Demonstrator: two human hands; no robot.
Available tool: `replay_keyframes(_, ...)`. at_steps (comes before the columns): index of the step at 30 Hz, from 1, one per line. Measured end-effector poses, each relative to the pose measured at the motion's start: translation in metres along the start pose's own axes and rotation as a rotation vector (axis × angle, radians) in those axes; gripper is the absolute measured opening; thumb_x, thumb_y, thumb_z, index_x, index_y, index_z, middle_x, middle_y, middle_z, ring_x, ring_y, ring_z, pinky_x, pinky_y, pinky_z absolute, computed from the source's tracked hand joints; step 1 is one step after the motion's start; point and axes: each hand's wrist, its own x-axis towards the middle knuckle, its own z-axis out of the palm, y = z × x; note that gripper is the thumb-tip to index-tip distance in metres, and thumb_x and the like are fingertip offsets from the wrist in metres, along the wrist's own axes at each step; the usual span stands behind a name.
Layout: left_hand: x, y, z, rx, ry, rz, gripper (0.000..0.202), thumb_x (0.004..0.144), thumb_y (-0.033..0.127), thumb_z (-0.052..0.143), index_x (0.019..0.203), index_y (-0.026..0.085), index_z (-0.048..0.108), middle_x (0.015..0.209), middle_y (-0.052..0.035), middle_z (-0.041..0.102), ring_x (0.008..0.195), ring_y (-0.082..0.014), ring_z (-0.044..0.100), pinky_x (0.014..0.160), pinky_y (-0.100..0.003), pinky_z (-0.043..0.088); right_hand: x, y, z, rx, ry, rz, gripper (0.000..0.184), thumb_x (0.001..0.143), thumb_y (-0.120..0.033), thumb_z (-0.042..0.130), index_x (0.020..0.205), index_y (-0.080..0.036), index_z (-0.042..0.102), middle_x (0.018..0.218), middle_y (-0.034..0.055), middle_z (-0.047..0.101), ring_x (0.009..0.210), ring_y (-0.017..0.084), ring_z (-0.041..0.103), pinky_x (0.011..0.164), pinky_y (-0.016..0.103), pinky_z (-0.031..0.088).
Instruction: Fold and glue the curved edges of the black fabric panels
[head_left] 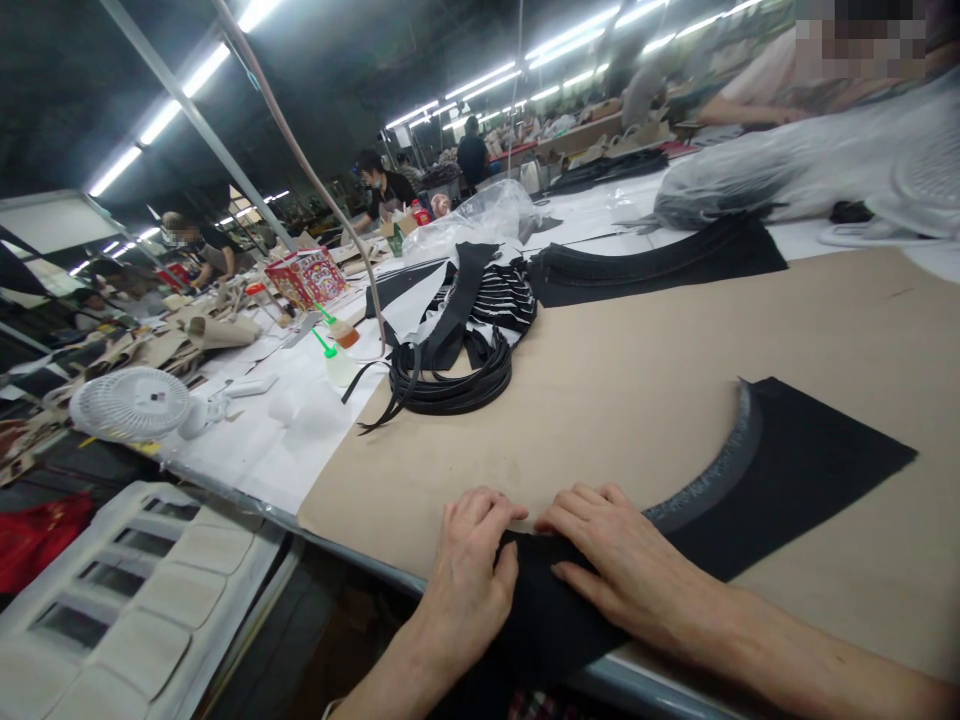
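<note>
A black fabric panel (810,470) with a curved edge lies on brown paper (615,380) at the table's front. Along its curve runs a grey, rough-looking strip (712,475). My left hand (480,550) is closed on the panel's near left end, thumb below and fingers bent over the edge. Close beside it, my right hand (607,545) pinches the same edge, with its forearm lying across the panel. The fingers nearly meet, and they hide the edge between them. Part of the panel hangs over the table's front edge.
Behind lie a coil of black strips (457,385), a stack of black curved pieces (660,265) and clear plastic wrap (795,170). Left stand a white fan (135,402), green-nozzled bottles (337,365) and a patterned red box (307,280). Several people work further back.
</note>
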Motion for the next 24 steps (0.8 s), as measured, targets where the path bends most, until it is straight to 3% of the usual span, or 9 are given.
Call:
replay_keyframes(3, 0.000, 0.001, -0.002, 0.055, -0.017, 0.063, 0.049, 0.075, -0.006, 0.041, 0.109, 0.025, 0.061, 0.106, -0.0017, 0.060, 0.105, -0.0193, 0.052, 0.093, -0.040, 0.037, 0.003, 0.001, -0.001, -0.016, -0.024, 0.004, 0.021, 0.082, -0.014, 0.067, 0.101, -0.021, 0.061, 0.101, 0.0034, 0.062, 0.098, 0.024, 0.054, 0.084, 0.042, 0.035)
replay_keyframes(10, 0.001, -0.004, -0.001, 0.114, -0.062, 0.047, 0.031, 0.081, -0.001, 0.052, 0.097, 0.023, 0.065, 0.098, -0.0024, 0.060, 0.098, -0.0205, 0.053, 0.088, -0.039, 0.042, 0.006, 0.001, 0.000, -0.008, 0.005, -0.036, 0.019, 0.084, -0.013, 0.065, 0.100, -0.022, 0.062, 0.101, 0.0019, 0.061, 0.099, 0.023, 0.053, 0.085, 0.041, 0.034)
replay_keyframes(19, -0.008, -0.018, 0.009, 0.102, -0.023, 0.159, 0.037, 0.091, 0.003, 0.042, 0.110, 0.023, 0.066, 0.100, -0.0050, 0.062, 0.095, -0.0201, 0.053, 0.083, -0.035, 0.049, 0.003, 0.001, 0.003, -0.005, 0.020, -0.077, 0.027, 0.084, -0.010, 0.062, 0.107, -0.024, 0.064, 0.101, 0.0024, 0.060, 0.096, 0.022, 0.051, 0.084, 0.038, 0.037)
replay_keyframes(24, -0.011, -0.021, 0.010, 0.139, -0.006, 0.214, 0.036, 0.094, 0.006, 0.040, 0.114, 0.022, 0.065, 0.101, -0.0063, 0.064, 0.094, -0.0207, 0.055, 0.082, -0.036, 0.052, 0.001, 0.000, 0.002, -0.043, 0.039, -0.102, 0.021, 0.087, -0.009, 0.058, 0.102, -0.023, 0.065, 0.099, 0.0032, 0.061, 0.093, 0.022, 0.051, 0.084, 0.040, 0.035)
